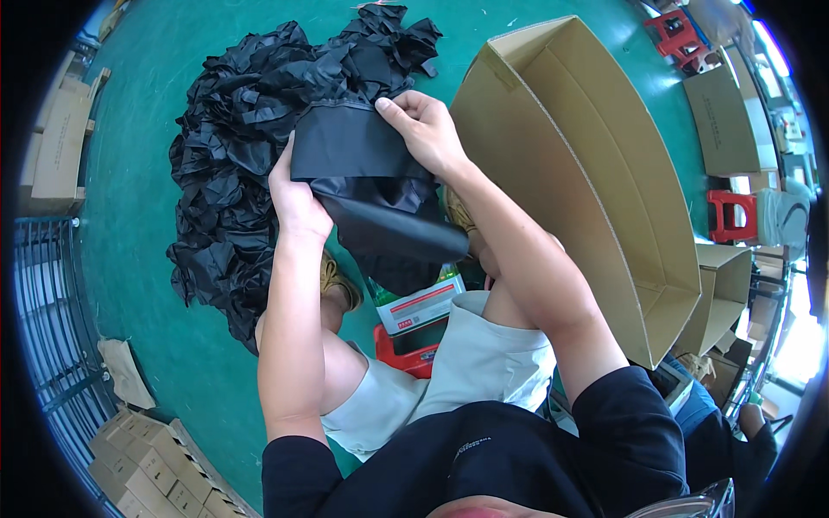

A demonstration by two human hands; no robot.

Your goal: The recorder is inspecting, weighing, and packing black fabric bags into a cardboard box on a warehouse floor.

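A piece of smooth black fabric (350, 142) is stretched between my two hands, its upper part flat and its lower part hanging in loose folds above my knees. My left hand (298, 194) grips its left edge, with most of the fingers hidden behind the cloth. At the upper right corner, my right hand (425, 131) pinches the top edge between thumb and fingers. Just beyond lies a large heap of crumpled black fabric pieces (233, 121) on the green floor, reaching down past my left forearm.
A tall open cardboard box (527, 129) stands close to my right arm. Between my legs are a white printed package (420, 308) and a red plastic stool (414, 361). Stacked cartons (151, 462) sit at lower left; another person's arm (751, 423) shows at lower right.
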